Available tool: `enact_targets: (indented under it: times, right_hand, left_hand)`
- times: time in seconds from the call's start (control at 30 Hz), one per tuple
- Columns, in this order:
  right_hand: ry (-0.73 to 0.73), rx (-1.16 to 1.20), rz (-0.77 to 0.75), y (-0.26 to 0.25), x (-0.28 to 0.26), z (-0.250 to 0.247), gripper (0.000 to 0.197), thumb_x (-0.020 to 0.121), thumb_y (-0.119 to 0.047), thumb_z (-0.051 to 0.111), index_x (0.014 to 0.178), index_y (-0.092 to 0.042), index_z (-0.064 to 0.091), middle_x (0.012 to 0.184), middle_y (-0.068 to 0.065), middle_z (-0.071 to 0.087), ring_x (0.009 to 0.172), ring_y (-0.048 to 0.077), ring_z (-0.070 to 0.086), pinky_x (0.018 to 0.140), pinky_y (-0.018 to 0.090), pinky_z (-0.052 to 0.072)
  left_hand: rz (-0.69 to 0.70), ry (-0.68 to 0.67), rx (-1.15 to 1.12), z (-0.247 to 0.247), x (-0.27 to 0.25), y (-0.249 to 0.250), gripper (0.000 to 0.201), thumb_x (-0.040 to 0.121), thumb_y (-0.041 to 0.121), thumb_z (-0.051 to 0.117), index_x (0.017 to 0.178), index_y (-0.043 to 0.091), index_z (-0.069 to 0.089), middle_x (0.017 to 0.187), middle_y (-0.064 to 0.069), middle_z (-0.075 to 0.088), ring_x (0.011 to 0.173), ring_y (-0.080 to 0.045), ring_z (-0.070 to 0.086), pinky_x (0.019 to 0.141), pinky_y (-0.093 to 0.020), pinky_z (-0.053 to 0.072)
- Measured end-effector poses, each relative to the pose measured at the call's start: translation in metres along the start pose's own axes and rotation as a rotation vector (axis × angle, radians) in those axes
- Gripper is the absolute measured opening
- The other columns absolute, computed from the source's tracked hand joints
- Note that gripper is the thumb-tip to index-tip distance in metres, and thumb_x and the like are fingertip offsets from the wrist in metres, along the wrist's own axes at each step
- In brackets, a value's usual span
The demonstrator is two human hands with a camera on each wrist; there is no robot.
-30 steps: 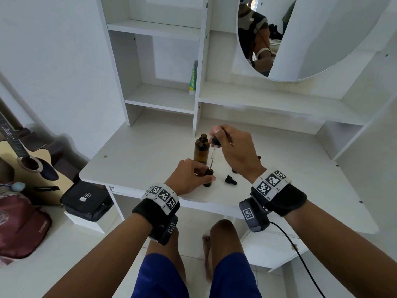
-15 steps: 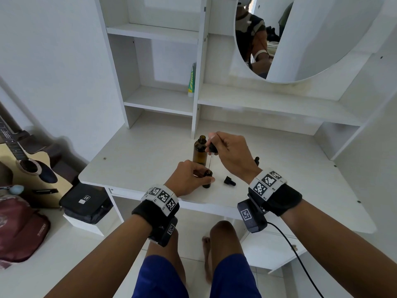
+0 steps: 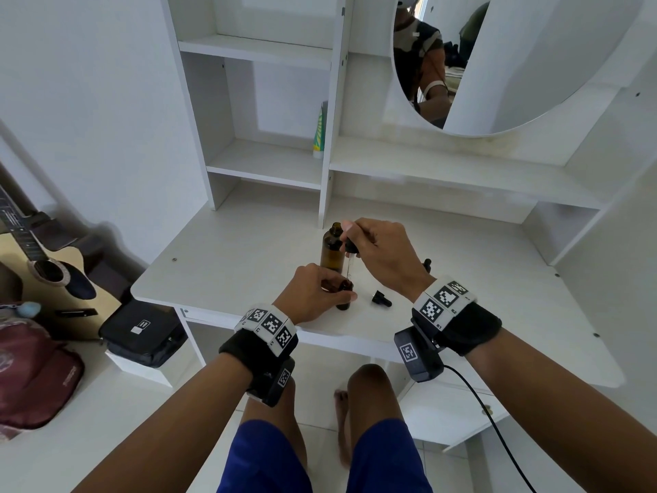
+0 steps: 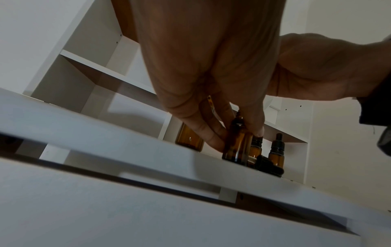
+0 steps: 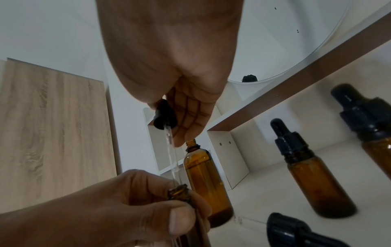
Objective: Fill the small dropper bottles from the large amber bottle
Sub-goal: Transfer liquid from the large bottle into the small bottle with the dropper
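Step in hand, by my read: dosing liquid into a small bottle w/ a pipette. Landmark = the large amber bottle (image 3: pixel 330 249), uncapped, upright on the worktop (image 3: pixel 227 265).

Nearest the person, just in front of that bottle: left hand (image 3: pixel 313 291), fingers curled round the open small dropper bottle (image 3: pixel 344 297), steadying it upright on the worktop. Above it, right hand (image 3: pixel 384 256), fingers (image 5: pixel 190 117) pinching the black bulb of the dropper (image 5: pixel 165 117); glass tip sat at the small bottle's mouth, whether inside the neck I couldn't tell. A loose dropper cap (image 3: pixel 381 298) lay right of the held bottle. Further back & right of the amber bottle, two capped small bottles (image 5: pixel 313 170) stood apart.

Next move prob. calls for a slow squeeze, tip kept centred, left grip firm so nothing tips; fill level not visible
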State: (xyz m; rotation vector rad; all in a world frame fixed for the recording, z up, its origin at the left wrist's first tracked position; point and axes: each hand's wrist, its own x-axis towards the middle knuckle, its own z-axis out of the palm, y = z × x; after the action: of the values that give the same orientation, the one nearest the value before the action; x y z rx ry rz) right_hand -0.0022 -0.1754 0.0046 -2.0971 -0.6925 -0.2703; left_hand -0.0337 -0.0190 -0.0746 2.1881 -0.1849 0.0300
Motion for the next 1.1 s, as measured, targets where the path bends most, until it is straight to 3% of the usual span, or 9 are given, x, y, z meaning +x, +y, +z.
enact_targets:
  times: [0.13,0.33,0.53,0.7,0.83,0.93,1.1]
  right_hand:
    - [0.008,-0.051,-0.052,0.002,0.002,-0.001,0.041,0.103,-0.032,0.048,0.082,-0.007,0.073,0.072,-0.001,0.073,0.067,0.009,0.070,0.071,0.033,0.058]
    - [-0.009,-0.028,-0.019,0.000,0.002,-0.001,0.039,0.102,-0.033,0.050,0.084,-0.008,0.074,0.072,-0.004,0.073,0.067,0.004,0.069,0.070,0.020,0.056]
    - [0.012,-0.070,-0.083,0.004,0.001,0.001,0.040,0.103,-0.030,0.049,0.083,-0.006,0.074,0.073,0.000,0.074,0.067,0.010,0.071,0.070,0.035,0.059]
    - [0.019,0.007,0.029,0.005,0.005,0.000,0.042,0.100,-0.040,0.050,0.085,-0.010,0.074,0.071,0.001,0.073,0.067,0.019,0.070,0.071,0.045,0.057]
    - [0.058,0.004,0.020,0.000,0.014,-0.008,0.044,0.101,-0.040,0.049,0.082,-0.007,0.072,0.072,0.000,0.073,0.066,0.015,0.070,0.073,0.043,0.058]
    - [0.111,-0.012,-0.025,-0.004,0.027,-0.015,0.049,0.100,-0.045,0.045,0.079,-0.009,0.071,0.071,0.000,0.072,0.065,0.020,0.069,0.069,0.048,0.057]
    - [0.271,0.074,-0.108,-0.017,0.044,-0.024,0.038,0.103,-0.033,0.046,0.089,-0.009,0.072,0.079,0.001,0.073,0.075,0.012,0.071,0.074,0.040,0.059]
  left_hand:
    - [-0.008,-0.006,0.006,0.000,0.001,-0.001,0.028,0.078,0.039,0.078,0.100,0.021,0.077,0.096,0.004,0.075,0.087,-0.006,0.068,0.085,-0.023,0.054]
    - [-0.001,0.002,-0.006,-0.001,-0.001,0.001,0.027,0.079,0.036,0.078,0.100,0.019,0.077,0.095,0.004,0.075,0.086,-0.006,0.068,0.084,-0.023,0.054]
    - [-0.005,0.002,-0.008,0.000,-0.001,0.001,0.027,0.078,0.036,0.078,0.099,0.019,0.077,0.094,0.004,0.075,0.086,-0.006,0.068,0.085,-0.023,0.054]
    - [-0.002,0.008,-0.003,-0.001,-0.001,0.002,0.026,0.078,0.036,0.079,0.097,0.019,0.078,0.093,0.004,0.075,0.086,-0.006,0.068,0.083,-0.021,0.054]
    - [-0.012,0.001,-0.007,-0.001,-0.001,0.002,0.028,0.078,0.036,0.079,0.100,0.019,0.077,0.095,0.004,0.075,0.086,-0.006,0.068,0.080,-0.017,0.052]
    - [-0.030,-0.006,-0.019,-0.001,-0.001,0.001,0.029,0.078,0.037,0.079,0.101,0.020,0.077,0.095,0.003,0.075,0.086,-0.006,0.068,0.077,-0.015,0.050]
    - [-0.040,-0.003,-0.013,-0.001,-0.001,0.002,0.030,0.078,0.037,0.078,0.103,0.020,0.076,0.095,0.004,0.074,0.085,-0.004,0.067,0.071,-0.007,0.044]
